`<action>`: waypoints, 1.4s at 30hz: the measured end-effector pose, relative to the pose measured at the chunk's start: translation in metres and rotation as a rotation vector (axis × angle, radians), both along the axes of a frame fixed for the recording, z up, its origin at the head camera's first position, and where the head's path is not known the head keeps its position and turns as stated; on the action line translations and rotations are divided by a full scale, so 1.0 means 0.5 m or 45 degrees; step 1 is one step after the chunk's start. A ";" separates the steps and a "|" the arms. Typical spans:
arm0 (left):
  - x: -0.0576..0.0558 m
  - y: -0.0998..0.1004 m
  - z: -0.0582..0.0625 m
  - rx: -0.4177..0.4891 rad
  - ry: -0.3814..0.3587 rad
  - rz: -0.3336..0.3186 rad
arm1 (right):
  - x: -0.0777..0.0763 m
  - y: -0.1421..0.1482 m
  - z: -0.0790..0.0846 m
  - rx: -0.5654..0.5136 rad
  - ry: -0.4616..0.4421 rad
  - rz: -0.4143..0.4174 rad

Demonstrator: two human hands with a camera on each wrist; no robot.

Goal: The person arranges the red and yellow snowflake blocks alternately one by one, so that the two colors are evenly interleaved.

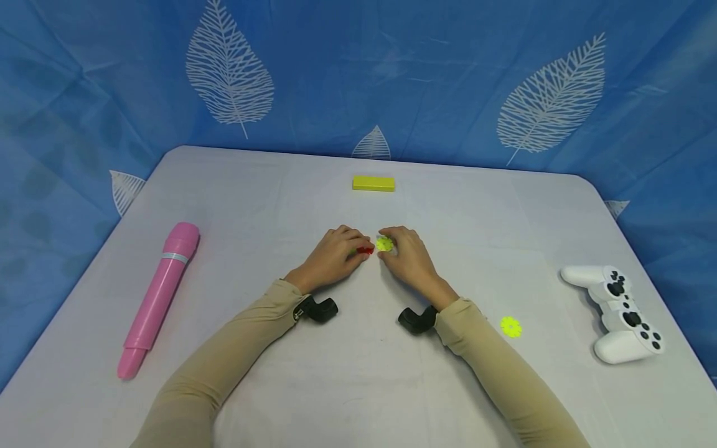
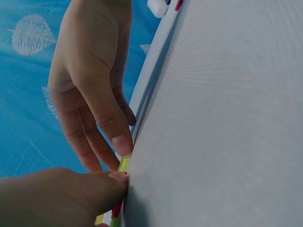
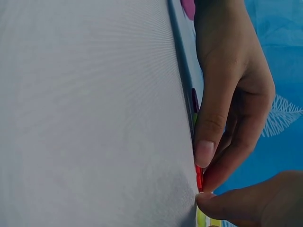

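Note:
My left hand [image 1: 336, 254] pinches a small red plastic piece [image 1: 366, 250] between thumb and fingers, low over the table. A bit of green [image 1: 352, 252] shows beside the red, and a purple piece [image 3: 194, 99] appears past that hand in the right wrist view; whether these are joined is hidden. Facing it, my right hand [image 1: 411, 258] holds a yellow-green notched flower disc [image 1: 384, 243] by its edges with thumb and index finger. The disc and the red piece are very close; I cannot tell if they touch. A second yellow-green flower disc [image 1: 511, 326] lies by my right forearm.
A yellow bar-shaped block [image 1: 373, 183] lies beyond my hands. On the left rests a pink microphone-shaped object [image 1: 162, 292] with a silver band. A white game controller [image 1: 622, 314] lies at the right. The white-covered table [image 1: 364, 386] meets a blue leaf-patterned curtain [image 1: 386, 74].

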State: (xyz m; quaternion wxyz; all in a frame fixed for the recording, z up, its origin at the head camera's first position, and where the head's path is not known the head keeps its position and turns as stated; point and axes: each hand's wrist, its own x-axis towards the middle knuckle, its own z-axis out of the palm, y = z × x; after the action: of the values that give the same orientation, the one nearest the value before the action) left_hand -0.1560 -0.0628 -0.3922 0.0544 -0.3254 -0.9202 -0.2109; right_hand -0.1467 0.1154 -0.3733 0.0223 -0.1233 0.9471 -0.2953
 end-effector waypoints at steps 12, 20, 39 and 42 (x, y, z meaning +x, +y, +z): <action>0.003 0.002 0.000 -0.018 -0.014 0.004 | 0.005 -0.002 -0.004 -0.013 0.031 0.023; 0.003 0.002 0.000 -0.022 -0.021 0.004 | 0.007 -0.002 -0.005 -0.029 0.043 0.030; 0.000 0.000 0.000 0.005 -0.038 0.023 | 0.032 0.037 0.017 -0.018 -0.028 0.114; 0.000 -0.001 0.001 0.017 -0.051 0.020 | 0.044 0.055 0.021 -0.007 -0.026 0.154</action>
State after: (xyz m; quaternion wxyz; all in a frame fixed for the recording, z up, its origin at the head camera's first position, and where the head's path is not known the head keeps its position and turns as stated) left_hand -0.1560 -0.0633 -0.3915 0.0399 -0.3136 -0.9221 -0.2231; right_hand -0.1247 0.1427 -0.3627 0.0495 -0.1775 0.9368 -0.2974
